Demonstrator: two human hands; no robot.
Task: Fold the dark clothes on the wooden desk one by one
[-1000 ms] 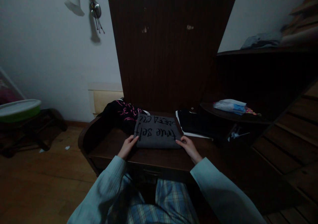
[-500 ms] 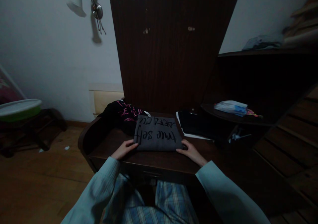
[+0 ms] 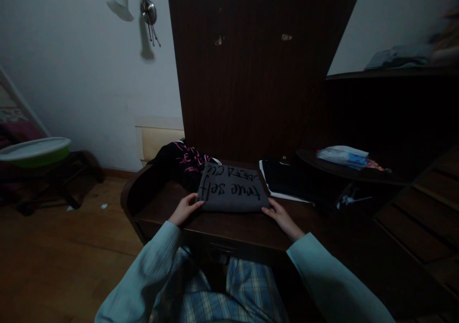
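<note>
A dark grey folded garment [image 3: 233, 196] with black lettering reading "true self" lies before me, its print upside down to my view. My left hand [image 3: 186, 208] grips its near left corner, thumb on top and the other fingers partly hidden. At the near right corner my right hand [image 3: 281, 215] pinches the cloth the same way. Beyond the garment's left side is a crumpled black garment [image 3: 188, 163] with pink print. To the right lies a folded black and white stack of cloth [image 3: 287, 179].
The dark wooden tabletop [image 3: 229, 227] has a raised, curved left end. On a rounded shelf [image 3: 308, 158] at the right sits a plastic packet [image 3: 342, 156]. A green basin [image 3: 43, 153] rests on a stool at the left. A lamp [image 3: 120, 3] hangs on the wall.
The view has turned slightly left, so everything sits a little further right. The near edge of the grey garment looks slightly lifted; both hands keep their hold on its corners.
</note>
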